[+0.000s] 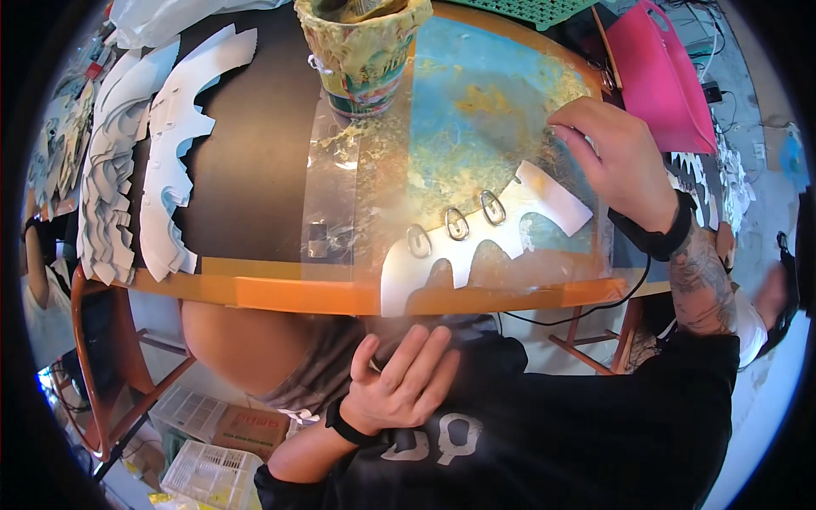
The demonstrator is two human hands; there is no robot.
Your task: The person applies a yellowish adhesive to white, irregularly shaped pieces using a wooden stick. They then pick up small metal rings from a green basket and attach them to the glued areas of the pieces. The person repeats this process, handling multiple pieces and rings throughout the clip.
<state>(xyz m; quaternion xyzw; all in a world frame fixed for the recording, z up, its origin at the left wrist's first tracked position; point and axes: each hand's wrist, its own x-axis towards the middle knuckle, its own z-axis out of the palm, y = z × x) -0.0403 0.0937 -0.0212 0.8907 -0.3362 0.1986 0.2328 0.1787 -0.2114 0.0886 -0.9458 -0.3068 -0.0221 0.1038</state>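
A white strip with a scalloped edge [531, 211] lies on the glue-stained work surface, its lower left end reaching the table's front edge. Three oval metal rings [457, 223] sit in a row along its upper edge. Right of the strip, my right hand [616, 153] is raised over the mat, thumb and forefinger pinched together. Whatever may be between those fingertips is too small to make out. My left hand [404, 378] hangs in front of the table near my lap, fingers stretched and apart, touching nothing.
A glue-crusted bucket [365, 64] stands at the back middle, beside a blue stained mat [493, 85]. Stacked white scalloped pieces [166, 170] lie at the left. A pink bag [659, 81] and a green basket [535, 8] are at the back right. Another person is at the far right.
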